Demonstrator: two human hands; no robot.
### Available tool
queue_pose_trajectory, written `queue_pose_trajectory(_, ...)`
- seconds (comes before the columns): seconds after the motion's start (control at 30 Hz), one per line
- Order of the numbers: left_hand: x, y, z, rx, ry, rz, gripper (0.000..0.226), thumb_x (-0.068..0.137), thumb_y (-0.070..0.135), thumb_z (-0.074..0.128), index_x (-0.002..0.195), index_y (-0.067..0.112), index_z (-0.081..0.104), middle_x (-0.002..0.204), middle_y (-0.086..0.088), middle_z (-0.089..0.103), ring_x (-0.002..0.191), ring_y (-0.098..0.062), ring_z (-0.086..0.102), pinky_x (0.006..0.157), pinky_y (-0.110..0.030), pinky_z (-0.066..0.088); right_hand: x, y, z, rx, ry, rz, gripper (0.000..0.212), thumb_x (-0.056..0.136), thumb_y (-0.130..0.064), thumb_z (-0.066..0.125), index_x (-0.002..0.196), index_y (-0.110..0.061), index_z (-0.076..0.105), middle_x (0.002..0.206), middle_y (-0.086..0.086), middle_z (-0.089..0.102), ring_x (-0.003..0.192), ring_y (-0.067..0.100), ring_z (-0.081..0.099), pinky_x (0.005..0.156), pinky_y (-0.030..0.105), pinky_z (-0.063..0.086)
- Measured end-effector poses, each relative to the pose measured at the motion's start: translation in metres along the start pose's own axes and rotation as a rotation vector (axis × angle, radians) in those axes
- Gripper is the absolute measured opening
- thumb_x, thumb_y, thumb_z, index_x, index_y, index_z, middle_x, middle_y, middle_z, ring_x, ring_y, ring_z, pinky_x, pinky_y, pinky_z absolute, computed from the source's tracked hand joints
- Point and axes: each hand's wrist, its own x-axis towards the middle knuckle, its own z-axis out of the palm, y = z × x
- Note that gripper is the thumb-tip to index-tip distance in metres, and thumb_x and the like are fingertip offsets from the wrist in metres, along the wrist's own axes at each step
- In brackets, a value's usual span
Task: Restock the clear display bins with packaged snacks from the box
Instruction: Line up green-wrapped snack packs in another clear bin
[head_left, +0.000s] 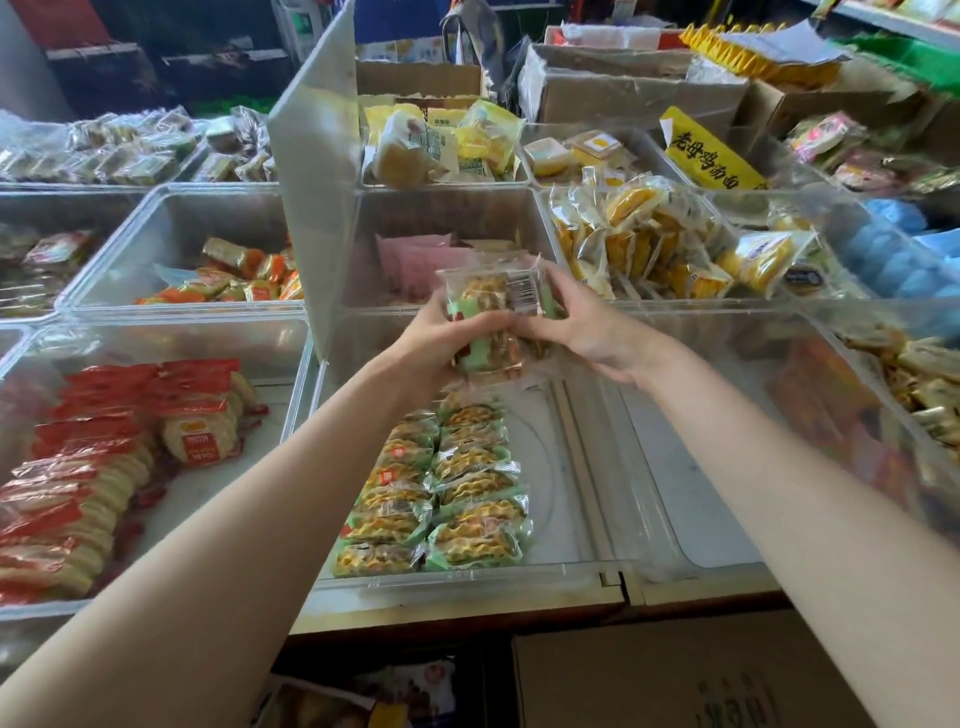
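Note:
Both hands hold a small stack of green-wrapped waffle snack packets (496, 306) above the near middle clear bin (597, 564). My left hand (441, 338) grips the stack from the left and below. My right hand (582, 322) grips it from the right, fingers curled over the top packet with a barcode. Two rows of the same waffle packets (441, 488) lie in the left part of that bin; its right part shows bare bottom. A cardboard box (675, 675) sits below the counter edge at the bottom right.
Clear bins surround the middle one: red-wrapped cakes (104, 467) at left, orange packets (234, 275) behind left, pink packets (415, 260) straight behind, yellow packets (649, 244) behind right. An upright clear bin lid (317, 182) stands behind left. Cardboard boxes (623, 88) stand at the back.

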Motion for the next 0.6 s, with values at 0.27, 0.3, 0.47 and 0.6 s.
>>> queue_pose_trajectory(0.27, 0.018, 0.009, 0.02, 0.433, -0.02, 0.189, 0.081, 0.062, 0.04, 0.081, 0.13, 0.024, 0.041, 0.125, -0.007, 0.056, 0.109, -0.024, 0.06, 0.091, -0.045, 0.052, 0.03, -0.028, -0.021, -1.069, -0.101, -0.052, 0.123, 0.057, -0.038, 0.085, 0.149, -0.032, 0.004, 0.15, 0.009, 0.028, 0.137, 0.029, 0.028, 0.113, 0.046, 0.027)
queue_pose_trajectory(0.3, 0.019, 0.004, 0.021, 0.386, -0.026, 0.168, 0.086, 0.061, 0.047, 0.08, 0.133, 0.026, 0.038, 0.128, -0.007, 0.053, 0.112, -0.025, 0.058, 0.09, -0.045, 0.052, 0.03, -0.022, -0.022, -1.027, -0.112, -0.045, 0.123, 0.051, -0.043, 0.087, 0.148, -0.031, 0.012, 0.146, 0.007, 0.035, 0.134, 0.027, 0.034, 0.11, 0.047, 0.03)
queue_pose_trajectory(0.47, 0.02, -0.04, 0.015, 0.678, -0.042, -0.006, 0.091, 0.075, 0.043, 0.073, 0.145, 0.018, 0.021, 0.139, -0.002, 0.044, 0.116, -0.014, 0.048, 0.099, -0.03, 0.043, 0.023, 0.011, -0.022, -1.301, -0.014, 0.02, 0.083, 0.069, -0.037, 0.076, 0.137, -0.024, 0.03, 0.131, 0.007, 0.043, 0.127, 0.029, 0.037, 0.105, 0.05, 0.025)
queue_pose_trajectory(0.6, 0.029, -0.068, 0.014, 1.241, -0.027, -0.054, 0.098, 0.083, 0.039, 0.066, 0.149, 0.007, 0.001, 0.157, -0.012, 0.008, 0.145, -0.025, 0.009, 0.117, -0.045, 0.014, 0.033, 0.016, 0.005, -1.579, -0.081, 0.081, 0.083, 0.072, -0.038, 0.074, 0.14, -0.018, 0.03, 0.137, 0.013, 0.038, 0.13, 0.032, 0.033, 0.108, 0.052, 0.022)
